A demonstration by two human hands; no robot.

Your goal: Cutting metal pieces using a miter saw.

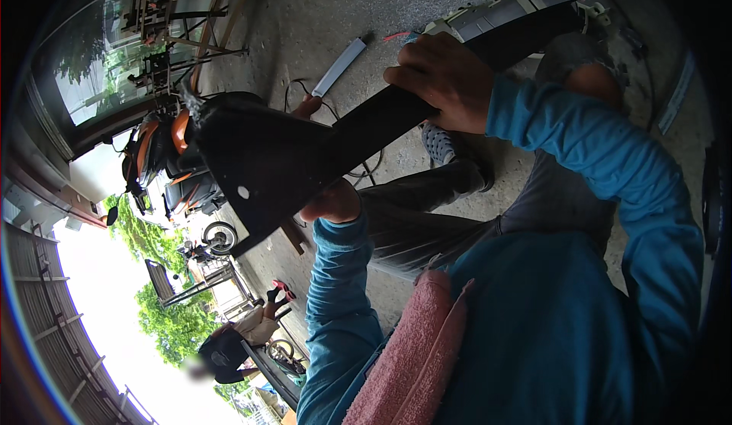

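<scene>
A long black panel (pixel 375 125) slants across the view in front of me, narrow toward the upper right and flaring into a broad end with a small round hole at the left. My right hand (pixel 450 78) is closed over its upper edge, thumb side toward the flared end. From below, my left hand (pixel 335 202) grips the panel near the start of the flare. Most of the left fingers are hidden behind it; fingertips show past the upper edge. Beyond the panel, a pale flat strip (pixel 340 66) lies close to those fingertips.
A pale machine casing (pixel 488 20) sits on the concrete floor at the upper right. A dark cable (pixel 372 167) curls behind the panel. Motorcycles (pixel 179 165) stand at the left. Farther off, another person (pixel 229 352) sits on a bench. A pink towel (pixel 412 349) hangs over my front.
</scene>
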